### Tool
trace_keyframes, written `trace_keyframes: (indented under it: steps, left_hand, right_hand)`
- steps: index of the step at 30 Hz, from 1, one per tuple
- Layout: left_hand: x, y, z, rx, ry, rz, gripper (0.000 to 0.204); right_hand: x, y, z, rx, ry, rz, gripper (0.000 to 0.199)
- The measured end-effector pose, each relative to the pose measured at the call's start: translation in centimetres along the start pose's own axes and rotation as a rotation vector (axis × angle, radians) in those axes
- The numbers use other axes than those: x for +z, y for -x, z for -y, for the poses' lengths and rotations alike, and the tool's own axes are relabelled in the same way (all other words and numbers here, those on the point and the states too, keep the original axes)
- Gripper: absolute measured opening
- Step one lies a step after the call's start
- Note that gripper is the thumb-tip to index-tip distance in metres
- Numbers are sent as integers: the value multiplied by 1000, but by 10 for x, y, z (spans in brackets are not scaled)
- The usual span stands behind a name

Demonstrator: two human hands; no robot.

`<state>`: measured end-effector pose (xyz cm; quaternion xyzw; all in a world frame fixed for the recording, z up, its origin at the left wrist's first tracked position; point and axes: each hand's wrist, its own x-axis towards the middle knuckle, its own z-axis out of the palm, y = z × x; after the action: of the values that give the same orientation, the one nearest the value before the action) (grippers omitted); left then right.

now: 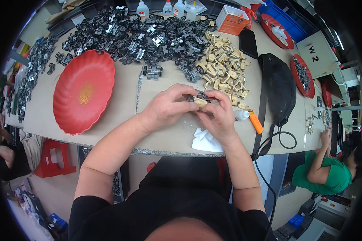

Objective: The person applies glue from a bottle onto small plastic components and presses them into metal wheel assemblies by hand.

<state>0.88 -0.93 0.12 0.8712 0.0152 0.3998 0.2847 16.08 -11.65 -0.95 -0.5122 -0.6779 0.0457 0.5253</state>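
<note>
My left hand (165,107) and my right hand (219,118) meet over the near middle of the table. Between their fingertips they pinch a small beige toy car part (200,103) against a dark wheeled chassis (201,95); fingers cover much of both. Just beyond my hands, one loose chassis (153,72) lies in front of a large heap of dark wheeled chassis (120,36). To its right spreads a heap of beige car parts (227,66). Close to my right hand lie a small whitish bottle (241,115), an orange object like a lighter (256,122) and a crumpled white tissue (205,140).
A red scalloped dish (64,96) stands at the left. Along the back are several squeeze bottles (142,11) and an orange-and-white box (232,20). A phone (248,43), black pouch (276,86) and cable (265,178) lie right. A person in green (328,174) works farther right.
</note>
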Motion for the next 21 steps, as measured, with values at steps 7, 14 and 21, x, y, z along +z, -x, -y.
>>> trace_keyframes:
  steps: [7, 14, 21]
  left_hand:
    - [5, 1, 2, 40, 30, -210, 43]
    - [2, -1, 14, -85, -77, -116, 40]
    - [-1, -4, 11, -184, -106, -36, 36]
  right_hand:
    - [-2, -4, 8, -63, 69, -89, 22]
    - [-41, 28, 61, -37, 6, -237, 31]
    - [-63, 164, 99, 774, -146, -301, 25]
